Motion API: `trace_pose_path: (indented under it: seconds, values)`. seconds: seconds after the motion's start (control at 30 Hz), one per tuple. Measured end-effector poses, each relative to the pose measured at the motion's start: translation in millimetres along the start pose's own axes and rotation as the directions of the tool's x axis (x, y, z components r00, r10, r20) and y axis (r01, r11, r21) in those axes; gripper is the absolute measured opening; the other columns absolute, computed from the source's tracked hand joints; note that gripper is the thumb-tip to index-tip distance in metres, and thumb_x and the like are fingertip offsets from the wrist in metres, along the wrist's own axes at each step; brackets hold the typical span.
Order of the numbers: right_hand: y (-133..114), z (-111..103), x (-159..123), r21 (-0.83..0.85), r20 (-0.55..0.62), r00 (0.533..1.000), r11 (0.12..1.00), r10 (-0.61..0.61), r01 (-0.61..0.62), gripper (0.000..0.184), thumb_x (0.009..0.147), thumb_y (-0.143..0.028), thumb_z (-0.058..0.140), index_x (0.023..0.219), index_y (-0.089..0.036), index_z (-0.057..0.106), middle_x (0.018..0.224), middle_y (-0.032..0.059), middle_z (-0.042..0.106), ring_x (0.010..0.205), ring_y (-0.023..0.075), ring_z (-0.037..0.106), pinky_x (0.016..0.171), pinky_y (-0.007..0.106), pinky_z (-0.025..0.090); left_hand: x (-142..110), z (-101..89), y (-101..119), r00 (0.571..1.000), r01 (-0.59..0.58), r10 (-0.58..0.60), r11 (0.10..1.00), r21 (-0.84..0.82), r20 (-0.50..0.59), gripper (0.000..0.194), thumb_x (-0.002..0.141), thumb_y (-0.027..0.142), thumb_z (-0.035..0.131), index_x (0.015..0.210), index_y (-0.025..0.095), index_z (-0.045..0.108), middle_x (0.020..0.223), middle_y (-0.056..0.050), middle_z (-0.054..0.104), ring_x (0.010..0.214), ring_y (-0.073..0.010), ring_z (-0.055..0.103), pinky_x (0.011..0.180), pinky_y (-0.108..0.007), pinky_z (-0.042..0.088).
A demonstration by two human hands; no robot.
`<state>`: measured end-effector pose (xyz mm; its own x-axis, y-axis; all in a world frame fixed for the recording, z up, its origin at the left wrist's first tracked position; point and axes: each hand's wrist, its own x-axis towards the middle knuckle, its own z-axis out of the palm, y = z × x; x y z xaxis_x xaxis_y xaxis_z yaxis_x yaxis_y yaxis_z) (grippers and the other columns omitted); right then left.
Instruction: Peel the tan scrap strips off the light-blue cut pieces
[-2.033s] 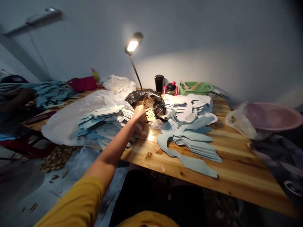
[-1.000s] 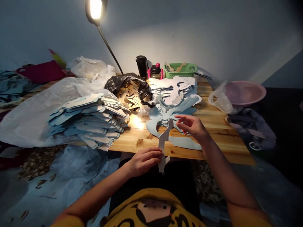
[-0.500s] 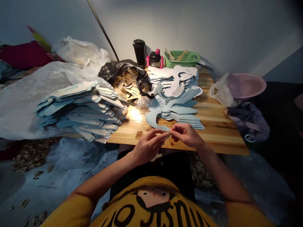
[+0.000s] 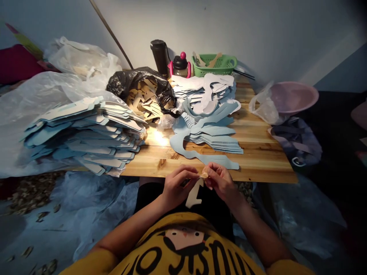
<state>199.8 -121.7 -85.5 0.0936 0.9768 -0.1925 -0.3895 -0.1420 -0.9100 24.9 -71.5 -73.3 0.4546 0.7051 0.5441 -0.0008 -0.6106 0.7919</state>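
My left hand (image 4: 179, 186) and my right hand (image 4: 220, 182) meet just in front of the wooden table's edge. Both pinch a pale die-cut card piece (image 4: 194, 194), which hangs down from a small tan tip (image 4: 204, 172) held between my fingers. A long pale blue cut-out (image 4: 206, 154) lies on the table just beyond my hands, not touched by them. Larger stacks of similar blue card shapes (image 4: 83, 137) rest on a white plastic sheet to the left. Another pile (image 4: 206, 91) sits further back on the right.
An open black bag (image 4: 140, 95) holds tan cut pieces at the back. Behind it stand a black flask (image 4: 159, 57), a pink-handled bottle (image 4: 180, 65) and a green basket (image 4: 213, 65). A pink basin (image 4: 292, 97) sits at the right, and plastic sheeting and scraps cover the floor.
My hands have come together, and the card piece held upright a second ago now hangs downward between them. The view has tilted lower and shifted, so the table appears further left.
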Motion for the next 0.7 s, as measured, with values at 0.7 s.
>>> trace_pose_path:
  seconds: [0.7]
  values:
    - [-30.2,-39.4,19.2,-0.6,0.244,0.905,0.678,-0.348,0.423,0.04,0.09,-0.023,0.061,0.129,-0.029,0.061,0.115,0.0041,0.071,0.085,0.0163,0.067,0.08,0.031,0.056,35.8,-4.7,-29.2,0.982,0.167,-0.186,0.949,-0.268,-0.046,0.009,0.082,0.026,0.076,0.082,0.019,0.07,0.083,-0.006,0.07,0.081,-0.0177,0.067,0.079,-0.033,0.057]
